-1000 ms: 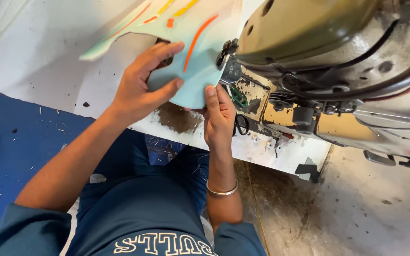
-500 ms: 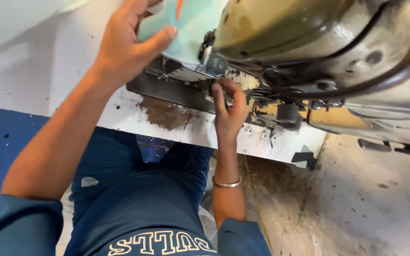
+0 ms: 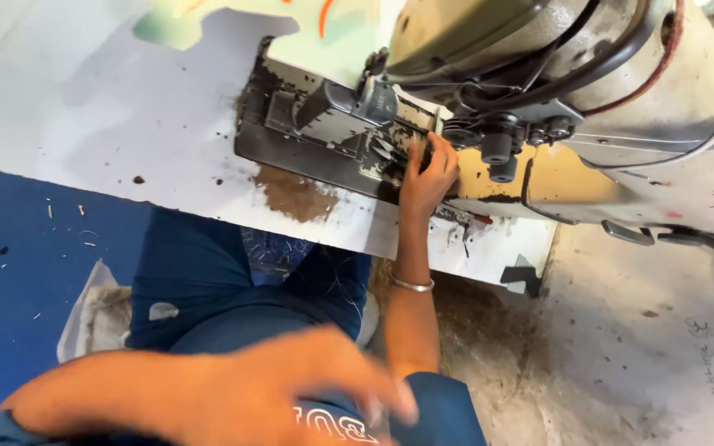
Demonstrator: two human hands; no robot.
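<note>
My right hand (image 3: 428, 175) reaches under the head of an industrial sewing machine (image 3: 588, 91), its fingers curled at the metal parts near the needle area; what it pinches is hidden. My left hand (image 3: 291, 395) is low and close to the camera, blurred, over my lap, fingers spread and holding nothing. A pale teal fabric piece with orange stripes (image 3: 324, 33) lies at the top edge on the white table (image 3: 109, 124), behind the dark metal bed plate (image 3: 324, 140).
The white table is stained and chipped at its front edge. A blue surface (image 3: 26, 248) with thread scraps lies at the left. A pale cloth (image 3: 97, 314) sits beside my leg. Bare dirty concrete floor (image 3: 621, 355) is at the right.
My left hand has left the teal fabric and dropped toward my lap. The fabric now lies farther back. My right hand stays at the machine's needle area.
</note>
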